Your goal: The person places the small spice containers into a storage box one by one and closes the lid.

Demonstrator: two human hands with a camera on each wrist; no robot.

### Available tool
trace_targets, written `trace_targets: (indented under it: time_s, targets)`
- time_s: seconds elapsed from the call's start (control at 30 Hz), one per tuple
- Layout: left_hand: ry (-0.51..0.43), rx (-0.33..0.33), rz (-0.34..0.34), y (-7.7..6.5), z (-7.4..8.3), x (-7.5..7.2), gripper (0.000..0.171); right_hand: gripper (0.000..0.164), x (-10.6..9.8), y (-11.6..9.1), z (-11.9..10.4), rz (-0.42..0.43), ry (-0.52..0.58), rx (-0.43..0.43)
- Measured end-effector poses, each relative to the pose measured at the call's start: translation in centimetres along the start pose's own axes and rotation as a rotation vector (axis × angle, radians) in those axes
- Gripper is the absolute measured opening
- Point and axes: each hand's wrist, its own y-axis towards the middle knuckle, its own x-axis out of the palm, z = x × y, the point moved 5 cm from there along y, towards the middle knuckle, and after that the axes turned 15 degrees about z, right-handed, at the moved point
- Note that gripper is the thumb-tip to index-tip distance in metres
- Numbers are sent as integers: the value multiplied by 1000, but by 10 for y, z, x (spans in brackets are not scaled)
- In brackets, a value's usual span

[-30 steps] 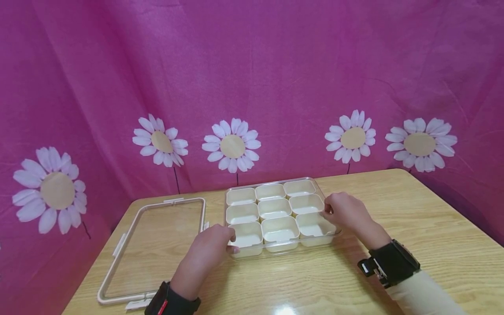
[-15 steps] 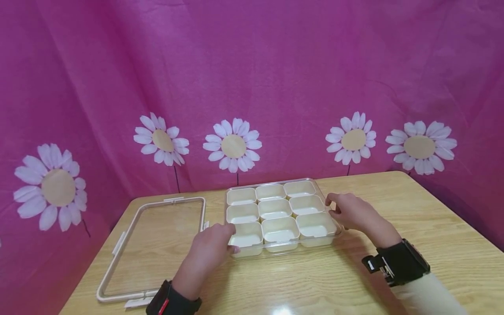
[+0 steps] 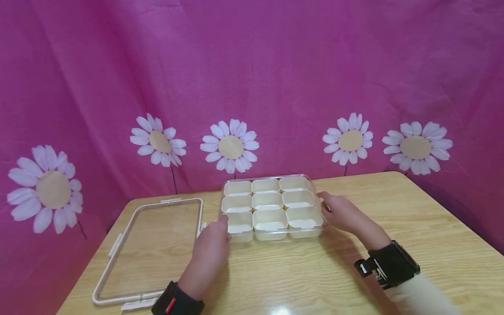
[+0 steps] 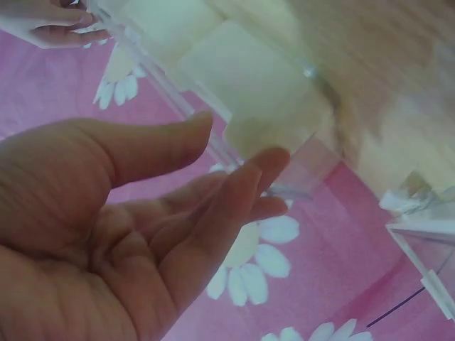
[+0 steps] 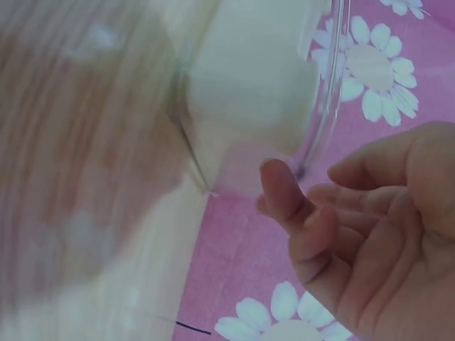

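A clear plastic organizer box [image 3: 271, 240] with several cream-coloured, empty cups in rows lies near the middle of the table in the head view. At its front left corner my left hand [image 3: 211, 246] grips the side, the thumb along the wall and the fingers around the corner. On the opposite side, my right hand [image 3: 343, 213] holds the right wall with bent fingers. The left wrist view shows thumb and fingers of the left hand [image 4: 142, 213] at the rim. Curled fingers of the right hand [image 5: 370, 234] meet the box's lower edge in the right wrist view.
A clear lid [image 3: 147, 245] with a pale frame and side clips lies flat on the left of the wooden table [image 3: 299, 275]. Behind stands a magenta cloth [image 3: 275, 78] printed with white daisies, close to the table's far edge.
The organizer box has shifted slightly away and to the left and turned straighter. My right hand came off the rim and now lies against the right wall; my left hand moved with the box.
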Motion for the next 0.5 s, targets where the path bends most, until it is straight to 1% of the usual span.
trace_targets:
  time_s: [0.1,0.17,0.27,0.33,0.4,0.47,0.5]
  targets:
    - [-14,-32,14,2,-5,1,37,42,8,1,-4,12,12,-41]
    - [-29,-48,25,4,-8,2,40,45,11,3,-7,12,25,-54]
    - [-34,-47,45,8,-13,1,43,45,12,4,-11,33,28,-80]
    - [-33,-43,45,10,-15,0,44,44,12,6,-14,48,24,-93]
    - [-11,-67,0,11,-19,-3,46,43,12,6,-16,62,12,-105]
    - [30,-112,-89,9,-24,-7,46,43,11,6,-19,84,-11,-121]
    - [71,-128,-146,8,-27,-9,43,44,10,6,-20,97,-26,-126]
